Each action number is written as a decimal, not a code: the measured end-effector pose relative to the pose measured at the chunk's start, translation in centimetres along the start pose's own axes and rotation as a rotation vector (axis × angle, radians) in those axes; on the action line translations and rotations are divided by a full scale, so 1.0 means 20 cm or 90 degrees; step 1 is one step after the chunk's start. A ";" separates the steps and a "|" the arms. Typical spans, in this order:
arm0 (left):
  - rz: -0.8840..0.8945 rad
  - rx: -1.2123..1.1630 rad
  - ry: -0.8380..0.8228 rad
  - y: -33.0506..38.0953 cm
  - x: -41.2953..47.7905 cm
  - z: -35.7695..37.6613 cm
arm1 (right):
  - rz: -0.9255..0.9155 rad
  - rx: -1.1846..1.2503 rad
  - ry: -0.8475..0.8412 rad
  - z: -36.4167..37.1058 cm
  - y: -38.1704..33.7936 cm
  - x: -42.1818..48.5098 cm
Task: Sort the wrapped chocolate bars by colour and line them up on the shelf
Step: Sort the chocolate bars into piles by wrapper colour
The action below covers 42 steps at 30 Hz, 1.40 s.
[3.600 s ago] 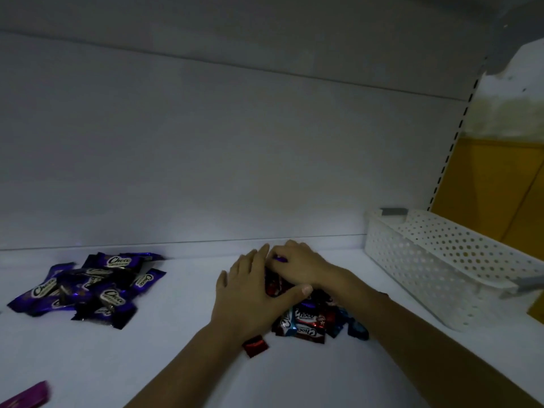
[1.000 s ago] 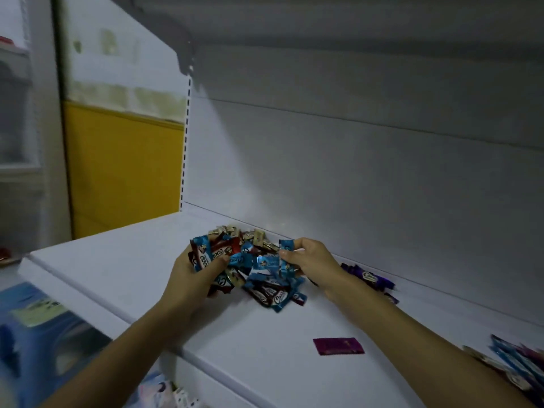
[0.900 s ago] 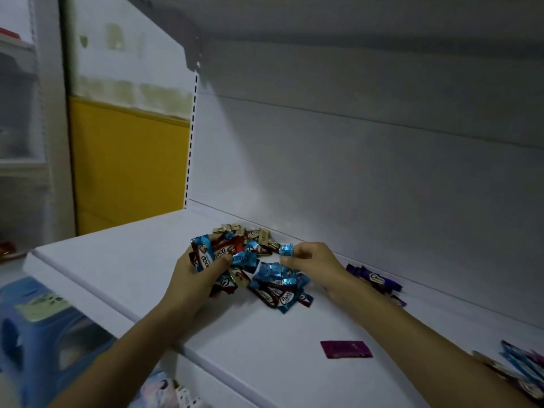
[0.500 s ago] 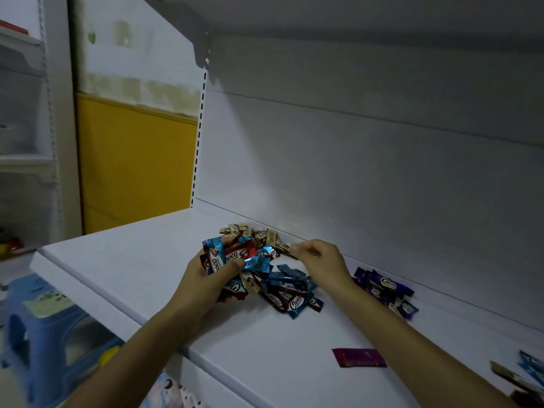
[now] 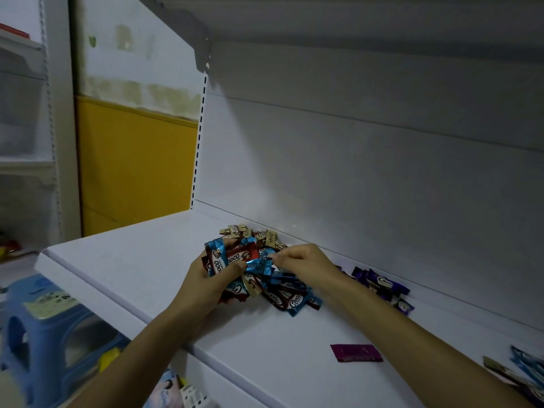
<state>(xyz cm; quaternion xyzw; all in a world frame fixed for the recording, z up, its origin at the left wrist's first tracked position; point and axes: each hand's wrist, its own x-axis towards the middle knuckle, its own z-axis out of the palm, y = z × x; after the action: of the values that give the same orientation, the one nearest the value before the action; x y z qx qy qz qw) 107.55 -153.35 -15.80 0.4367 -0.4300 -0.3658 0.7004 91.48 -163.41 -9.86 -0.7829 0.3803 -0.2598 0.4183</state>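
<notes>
A mixed bunch of blue, red and gold wrapped chocolate bars [image 5: 235, 257] is gripped in my left hand [image 5: 206, 285] just above the white shelf [image 5: 141, 254]. My right hand [image 5: 306, 265] pinches a blue bar at the bunch's right side. Below it several blue bars [image 5: 294, 298] lie loose on the shelf. Small gold bars [image 5: 250, 231] lie against the back wall. A purple pile [image 5: 382, 287] lies further right, partly hidden by my right forearm.
A single magenta bar [image 5: 356, 352] lies near the shelf's front. More blue and gold bars [image 5: 524, 369] sit at the far right edge. A blue plastic stool [image 5: 38, 334] stands below the shelf's left end. A yellow wall panel [image 5: 132, 166] lies beyond.
The view swung from the shelf's right part, with the basket, to its left end. Blue bars have dropped from the bunch onto the shelf, and my right hand has moved back to the bunch.
</notes>
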 end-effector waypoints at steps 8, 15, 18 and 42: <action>-0.004 0.017 0.022 0.01 -0.01 0.00 | 0.087 -0.022 0.116 -0.12 0.04 0.07; -0.011 0.016 0.020 0.03 -0.02 0.01 | 0.000 -0.366 0.261 -0.08 0.13 0.04; -0.005 0.029 0.027 0.03 -0.02 0.01 | -0.100 -0.056 0.120 -0.01 0.01 -0.03; -0.034 0.024 0.088 0.03 -0.01 0.02 | 0.077 -0.053 0.193 -0.11 0.17 -0.01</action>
<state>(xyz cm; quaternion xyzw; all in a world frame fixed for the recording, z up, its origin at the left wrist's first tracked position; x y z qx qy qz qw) 107.13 -153.06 -15.25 0.4854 -0.3752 -0.3454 0.7101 88.46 -165.41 -11.68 -0.7267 0.4963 -0.3335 0.3382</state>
